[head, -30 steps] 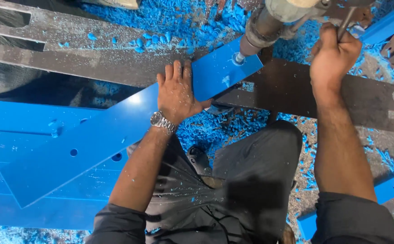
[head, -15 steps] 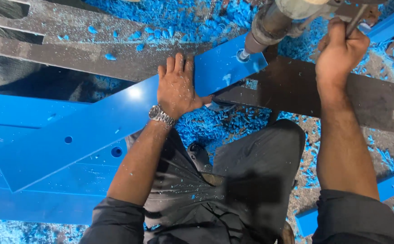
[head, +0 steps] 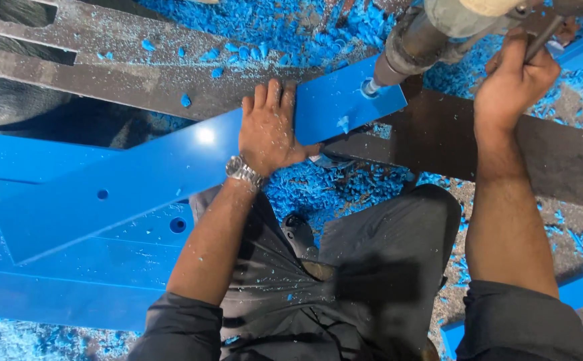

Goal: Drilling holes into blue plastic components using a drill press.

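Observation:
My left hand (head: pixel 268 128), with a metal wristwatch, lies flat with fingers together on a long blue plastic bar (head: pixel 137 180), pressing it onto the dark metal machine table (head: pixel 104 77). The bar has a few drilled holes toward its left end. At the bar's right end a grey drill spindle (head: pixel 411 43) meets the plastic with its bit (head: pixel 369 87). My right hand (head: pixel 513 79) is closed around the drill's thin metal feed handle (head: pixel 542 40) at the upper right.
Blue plastic shavings (head: pixel 345 190) cover the table and floor. More blue bars with holes (head: pixel 57 267) lie stacked at the lower left. A dark steel plate (head: pixel 558 157) runs to the right. Short blue offcuts (head: pixel 582 291) lie at the lower right. My dark trousers fill the bottom centre.
The drill bit has come down onto the right end of the blue bar. My left hand stays pressed on the bar and my right hand has kept the handle.

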